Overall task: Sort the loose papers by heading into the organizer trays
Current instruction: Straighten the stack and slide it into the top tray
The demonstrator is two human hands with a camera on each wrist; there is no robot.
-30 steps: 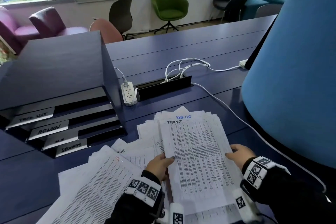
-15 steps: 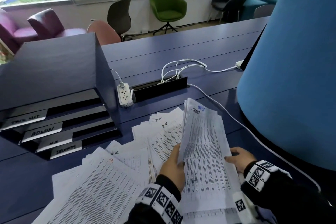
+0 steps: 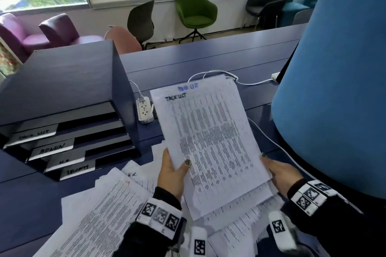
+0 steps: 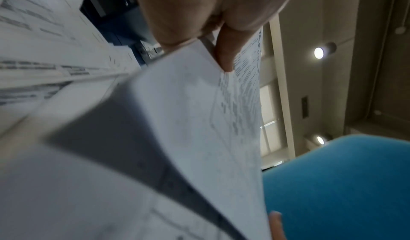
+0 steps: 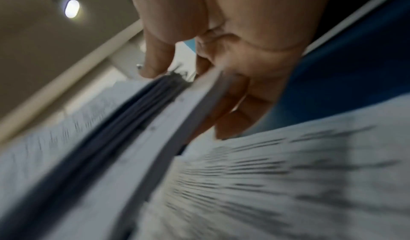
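Papers headed "TASK LIST" sit as a thin sheaf raised off the desk, tilted face-up so the handwritten heading reads. Left hand pinches the sheaf's left edge, thumb on top, fingers under. Right hand grips the right edge the same way; two-sided hold probably keeps the floppy sheets squared before filing. Organizer, a dark boxy unit with stacked trays and white labels, stands at the desk's left side; top tray label seems to match the heading. Loose papers, thin white printed sheets, lie fanned along the near edge, some marked "H.R." White power strip lies just beside the organizer.
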